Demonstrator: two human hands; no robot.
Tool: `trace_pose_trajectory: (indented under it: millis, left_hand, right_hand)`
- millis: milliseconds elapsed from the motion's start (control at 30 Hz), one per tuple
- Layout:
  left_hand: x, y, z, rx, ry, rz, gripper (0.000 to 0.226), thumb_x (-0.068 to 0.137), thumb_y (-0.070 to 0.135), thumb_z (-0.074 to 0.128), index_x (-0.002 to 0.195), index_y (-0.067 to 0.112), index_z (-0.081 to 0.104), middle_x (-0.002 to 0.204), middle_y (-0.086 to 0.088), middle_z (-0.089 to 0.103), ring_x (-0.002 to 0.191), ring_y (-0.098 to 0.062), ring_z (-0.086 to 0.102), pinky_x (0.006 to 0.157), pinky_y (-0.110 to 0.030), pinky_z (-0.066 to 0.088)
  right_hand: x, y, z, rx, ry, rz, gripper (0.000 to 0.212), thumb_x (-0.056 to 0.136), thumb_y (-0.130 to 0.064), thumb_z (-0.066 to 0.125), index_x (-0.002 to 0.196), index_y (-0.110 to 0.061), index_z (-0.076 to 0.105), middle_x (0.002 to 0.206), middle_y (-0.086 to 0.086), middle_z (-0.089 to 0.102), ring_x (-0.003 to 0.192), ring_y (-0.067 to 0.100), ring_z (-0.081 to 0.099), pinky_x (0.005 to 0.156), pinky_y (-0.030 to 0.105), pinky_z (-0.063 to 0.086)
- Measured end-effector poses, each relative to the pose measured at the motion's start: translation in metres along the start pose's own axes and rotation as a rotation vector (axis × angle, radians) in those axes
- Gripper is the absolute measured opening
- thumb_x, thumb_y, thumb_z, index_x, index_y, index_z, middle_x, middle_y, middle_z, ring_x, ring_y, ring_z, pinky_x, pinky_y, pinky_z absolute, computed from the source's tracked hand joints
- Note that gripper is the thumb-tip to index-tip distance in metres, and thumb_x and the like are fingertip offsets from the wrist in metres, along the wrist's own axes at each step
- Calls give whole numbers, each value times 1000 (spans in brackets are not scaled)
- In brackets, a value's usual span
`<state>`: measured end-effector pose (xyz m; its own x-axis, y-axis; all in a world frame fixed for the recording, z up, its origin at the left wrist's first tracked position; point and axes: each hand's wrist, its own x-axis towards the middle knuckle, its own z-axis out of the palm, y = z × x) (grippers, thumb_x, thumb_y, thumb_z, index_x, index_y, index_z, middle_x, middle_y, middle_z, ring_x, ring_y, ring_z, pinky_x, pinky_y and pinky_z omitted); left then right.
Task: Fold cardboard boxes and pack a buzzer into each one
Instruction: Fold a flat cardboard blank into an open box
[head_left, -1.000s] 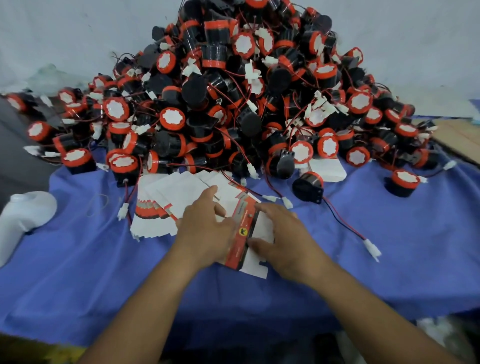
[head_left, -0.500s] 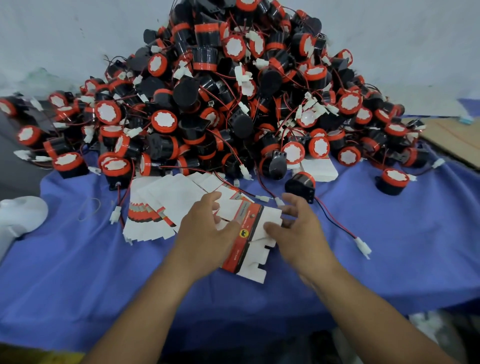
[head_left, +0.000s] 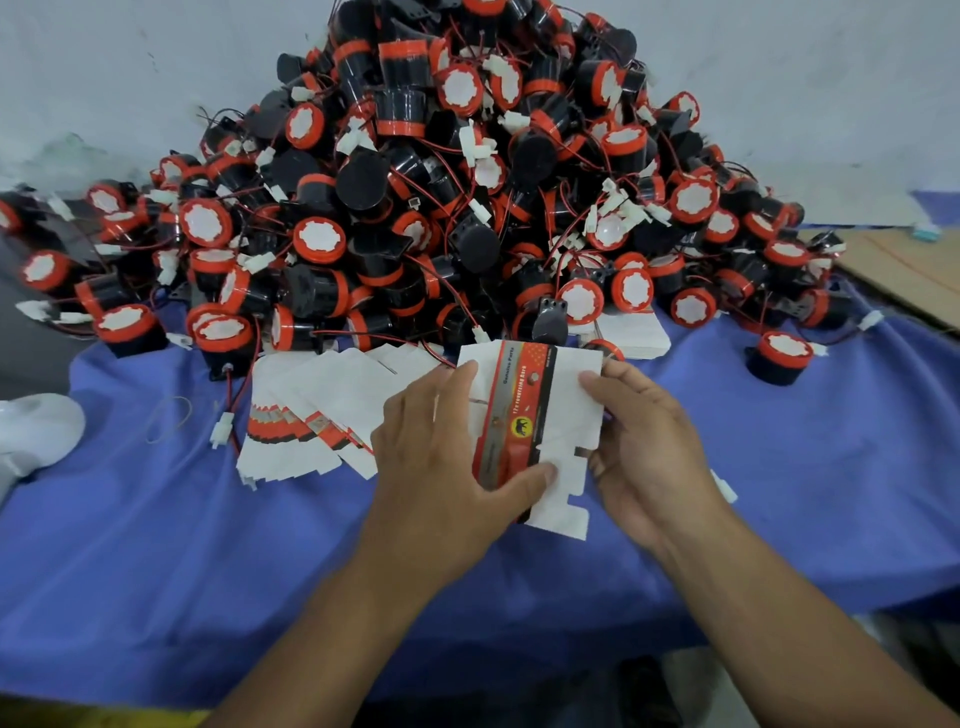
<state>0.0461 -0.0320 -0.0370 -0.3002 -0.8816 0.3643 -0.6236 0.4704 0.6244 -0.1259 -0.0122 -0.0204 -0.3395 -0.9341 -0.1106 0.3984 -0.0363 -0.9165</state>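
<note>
Now that I've lifted one flat box (head_left: 525, 400) off the stack (head_left: 317, 400), my left hand (head_left: 441, 462) and right hand (head_left: 649, 457) pinch its edges, so folding can start.

The heap of buzzers (head_left: 415, 208) runs off the top edge, so its peak is out of sight, and it buries all but the front corner of a white stack of flats (head_left: 636, 338). The white moulded object (head_left: 31, 431) at the left and the brown cardboard sheet (head_left: 904, 265) at the right are each cut by the frame. On the flat carton (head_left: 524, 415) the smaller print along the red and black band is too small to read, and its left part lies under the left hand (head_left: 441, 467), which also covers the near end of the fanned stack of cartons (head_left: 311, 410). Only the thumb of the right hand (head_left: 649, 457) shows in front of the carton.
</note>
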Motion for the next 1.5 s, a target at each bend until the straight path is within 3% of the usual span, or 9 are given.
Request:
trace_pose_trajectory:
  millis: [133, 233, 333, 433, 533, 733, 1000, 1333, 1500]
  left_hand:
    - [0, 3, 1, -65, -21, 8, 92, 68, 82, 53, 144, 42, 19, 143, 22, 24, 132, 3, 16, 105, -25, 32]
    - [-2, 7, -1, -162, -1, 15, 83, 69, 83, 53, 140, 50, 24, 130, 36, 27, 127, 10, 21, 89, -8, 26]
    - [0, 11, -7, -349, 3, 20, 62, 74, 77, 61, 128, 65, 33, 130, 41, 43, 128, 6, 40, 94, -18, 38]
    - [2, 15, -14, -661, -40, 35, 57, 82, 59, 69, 134, 49, 48, 129, 27, 60, 123, 0, 56, 96, -25, 51]
    - [4, 14, -18, -852, -99, 13, 51, 83, 41, 72, 131, 32, 57, 124, 17, 66, 119, -4, 61, 90, -18, 52]
    - [5, 8, -22, -1119, -273, -50, 68, 77, 40, 84, 130, 10, 55, 118, -21, 65, 111, -42, 64, 90, -58, 54]
    - [8, 1, -26, -1126, -333, -103, 100, 62, 56, 89, 137, 7, 44, 126, -25, 59, 118, -45, 59, 95, -65, 49]
    - [14, -2, -28, -1179, -278, -128, 72, 68, 53, 84, 124, 20, 54, 112, -7, 68, 103, -25, 68, 81, -31, 55]
    - [12, -7, -20, -1165, -275, -140, 49, 79, 33, 69, 124, 20, 56, 116, -9, 68, 108, -27, 66, 88, -38, 53]
  right_hand:
    - [-8, -4, 5, 48, -72, -13, 45, 90, -28, 62, 126, -1, 63, 121, 25, 68, 119, 47, 61, 105, 66, 44]
    - [-16, -5, 9, 47, -279, -39, 48, 89, -37, 64, 125, -6, 67, 123, 23, 69, 117, 42, 64, 101, 58, 51]
    - [-23, -2, 11, -22, -515, -96, 38, 93, -38, 65, 124, -17, 71, 122, 20, 70, 111, 35, 69, 89, 39, 59]
    - [-23, 3, 10, -275, -594, -176, 63, 89, -52, 68, 140, -16, 58, 130, 21, 62, 120, 44, 60, 98, 53, 52]
    - [-23, 4, 8, -491, -664, -169, 86, 84, -63, 69, 147, -11, 45, 136, -9, 55, 129, 15, 52, 103, 36, 47]
    - [-25, 5, 5, -795, -716, -379, 95, 82, -49, 78, 155, -55, 16, 166, -26, 4, 154, 2, -6, 123, 50, 22]
    - [-22, 8, 2, -661, -700, -258, 96, 85, -35, 80, 157, -42, 17, 151, -33, 37, 140, -10, 35, 101, 6, 38]
    - [-20, 13, 5, -404, -587, -233, 72, 81, -49, 77, 144, -49, 42, 148, -25, 47, 139, -3, 41, 105, 22, 45]
    - [-17, 16, 3, -354, -550, -199, 72, 79, -52, 73, 144, -50, 43, 149, -21, 47, 144, 5, 38, 117, 43, 35]
